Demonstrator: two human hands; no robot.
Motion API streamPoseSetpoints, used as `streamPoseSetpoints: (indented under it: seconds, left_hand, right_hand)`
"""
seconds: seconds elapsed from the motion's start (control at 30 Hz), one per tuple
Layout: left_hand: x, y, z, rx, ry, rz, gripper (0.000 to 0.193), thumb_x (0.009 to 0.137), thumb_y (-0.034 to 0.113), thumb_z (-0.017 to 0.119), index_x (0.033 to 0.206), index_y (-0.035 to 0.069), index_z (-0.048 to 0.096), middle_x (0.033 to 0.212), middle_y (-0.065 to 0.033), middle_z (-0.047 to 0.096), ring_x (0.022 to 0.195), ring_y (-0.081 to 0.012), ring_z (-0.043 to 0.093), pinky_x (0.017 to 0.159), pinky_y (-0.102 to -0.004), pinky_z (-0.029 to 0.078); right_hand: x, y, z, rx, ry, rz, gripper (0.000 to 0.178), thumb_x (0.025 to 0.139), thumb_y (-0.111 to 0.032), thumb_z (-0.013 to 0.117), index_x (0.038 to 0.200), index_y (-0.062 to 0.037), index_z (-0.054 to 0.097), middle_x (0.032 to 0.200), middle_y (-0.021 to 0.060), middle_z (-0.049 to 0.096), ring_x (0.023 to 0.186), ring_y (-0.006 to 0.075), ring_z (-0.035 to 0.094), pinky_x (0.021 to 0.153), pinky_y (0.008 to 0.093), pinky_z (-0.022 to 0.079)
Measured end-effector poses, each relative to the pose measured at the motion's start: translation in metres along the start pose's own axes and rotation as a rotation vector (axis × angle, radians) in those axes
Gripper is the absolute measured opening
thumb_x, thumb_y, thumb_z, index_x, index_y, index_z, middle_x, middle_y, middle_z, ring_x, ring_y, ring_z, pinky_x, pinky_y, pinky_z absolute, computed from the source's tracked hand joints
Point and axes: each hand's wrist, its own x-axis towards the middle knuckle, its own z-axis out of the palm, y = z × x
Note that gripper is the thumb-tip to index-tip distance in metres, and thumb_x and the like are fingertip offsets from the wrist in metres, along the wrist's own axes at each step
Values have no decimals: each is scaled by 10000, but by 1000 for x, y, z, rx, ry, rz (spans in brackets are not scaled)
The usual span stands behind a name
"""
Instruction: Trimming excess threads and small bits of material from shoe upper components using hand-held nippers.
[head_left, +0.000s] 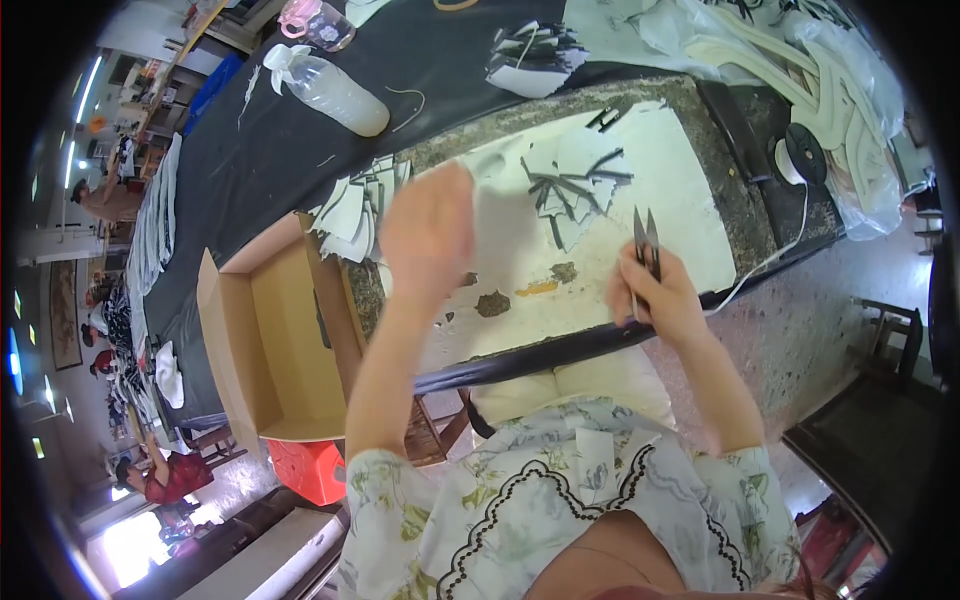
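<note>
Small scissors (645, 245), like thread snips, are in my right hand (660, 295), blades pointing away from me and slightly apart. My left hand (430, 235) is raised over the left part of the worn white work board (690, 180). Motion smears its fingers, so I cannot see whether they hold anything. Beside it, partly hidden, lies a stack of white pieces with dark strips (350, 215). On the board, beyond the space between my hands, is a loose pile of white pieces with black strips (570, 190).
An open cardboard box (290, 340) stands at the left. Farther back are a cloudy plastic bottle (335, 95), a pink-lidded cup (318, 25) and a bundle of black-and-white pieces (535, 60). A thread spool (800, 155) and cream strips in plastic (820, 80) lie at the right.
</note>
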Motion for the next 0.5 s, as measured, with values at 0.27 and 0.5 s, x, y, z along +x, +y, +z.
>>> streamPoseSetpoints:
  seconds: [0.27, 0.5]
  left_hand:
    - [-89, 88, -21, -540, -317, -353, 141, 821, 29, 672, 961, 31, 682, 889, -125, 684, 817, -309, 657, 734, -379, 540]
    - [-66, 36, -32, -433, 229, -733, 66, 875, 29, 591, 894, 9, 651, 781, -104, 640, 659, -217, 597, 583, -332, 477]
  right_hand:
    - [30, 7, 32, -24, 19, 60, 205, 1020, -248, 521, 978, -48, 536, 942, 90, 723, 467, 4, 449, 387, 168, 257]
    - [21, 28, 36, -350, -132, -68, 210, 1017, -212, 512, 971, -9, 537, 1004, 81, 707, 814, 108, 669, 667, 252, 471]
